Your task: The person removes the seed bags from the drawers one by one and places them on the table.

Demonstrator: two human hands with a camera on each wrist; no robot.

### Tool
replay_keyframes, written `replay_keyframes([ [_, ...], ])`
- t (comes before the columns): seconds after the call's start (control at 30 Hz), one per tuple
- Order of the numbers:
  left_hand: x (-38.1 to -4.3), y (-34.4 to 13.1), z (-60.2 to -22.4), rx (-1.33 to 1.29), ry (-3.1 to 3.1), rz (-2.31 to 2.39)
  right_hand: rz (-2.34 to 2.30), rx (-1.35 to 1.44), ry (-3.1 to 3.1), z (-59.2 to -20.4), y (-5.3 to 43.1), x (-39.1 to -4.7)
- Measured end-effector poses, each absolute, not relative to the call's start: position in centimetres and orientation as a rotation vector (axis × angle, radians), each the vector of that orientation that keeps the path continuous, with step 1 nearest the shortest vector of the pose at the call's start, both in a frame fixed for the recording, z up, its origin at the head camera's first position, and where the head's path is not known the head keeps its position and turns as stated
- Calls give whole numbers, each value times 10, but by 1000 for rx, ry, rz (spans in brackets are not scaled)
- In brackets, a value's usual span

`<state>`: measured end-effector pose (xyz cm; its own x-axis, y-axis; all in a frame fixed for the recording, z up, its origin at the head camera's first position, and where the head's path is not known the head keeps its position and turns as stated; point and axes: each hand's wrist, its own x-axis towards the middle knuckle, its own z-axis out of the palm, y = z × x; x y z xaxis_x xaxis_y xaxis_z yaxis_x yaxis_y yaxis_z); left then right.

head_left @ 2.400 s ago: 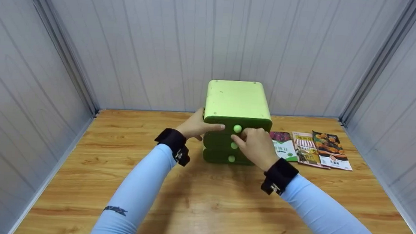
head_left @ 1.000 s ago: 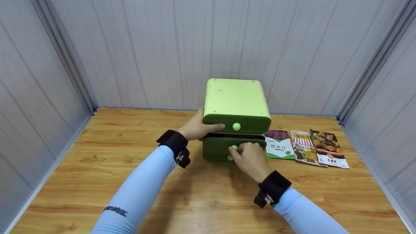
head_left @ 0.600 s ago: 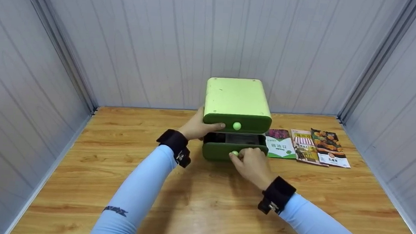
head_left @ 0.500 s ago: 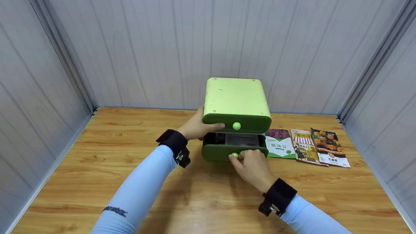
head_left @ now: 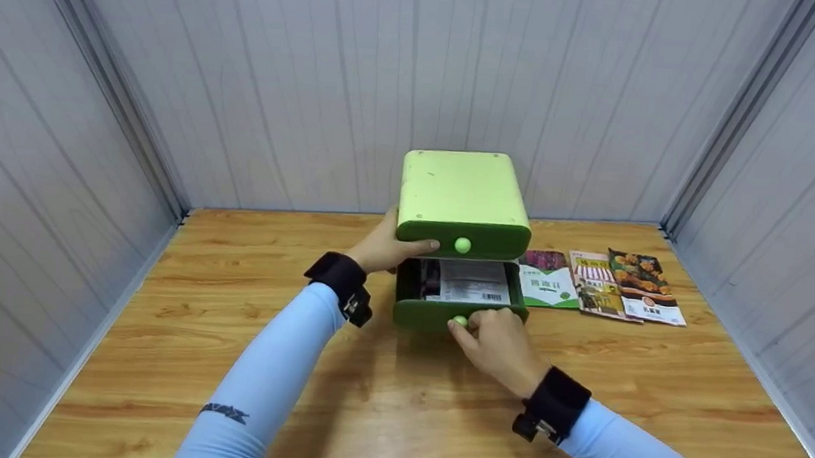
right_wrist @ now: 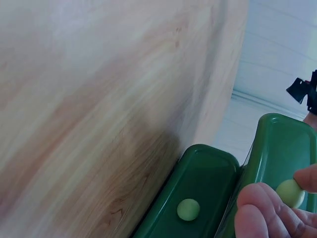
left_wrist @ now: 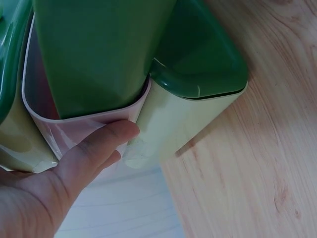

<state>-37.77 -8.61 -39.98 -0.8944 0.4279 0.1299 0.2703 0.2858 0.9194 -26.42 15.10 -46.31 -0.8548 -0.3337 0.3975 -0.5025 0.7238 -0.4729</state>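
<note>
Pale walls are seen past the hands, and a wooden bench is spread beneath them. A green box is stood just beyond the right hand. Its side is pressed by the left hand, whose thumb is laid out straight. Its dark green middle drawer is pulled out toward the person, its wide front set left to right. Bright flower packets are laid beyond the right hand, to its right. A white printed sheet is kept inside the drawer. A round, light green knob is pinched by the right hand.
</note>
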Motion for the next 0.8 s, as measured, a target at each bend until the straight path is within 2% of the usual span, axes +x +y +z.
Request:
replay_keyframes([
  [0.5, -379, -87, -402, 637, 2413, 1668, 884, 641, -2723, -468, 151, -233],
  [0.8, -381, -86, -403, 683, 2403, 1681, 896, 677, -2736, -474, 152, -228],
])
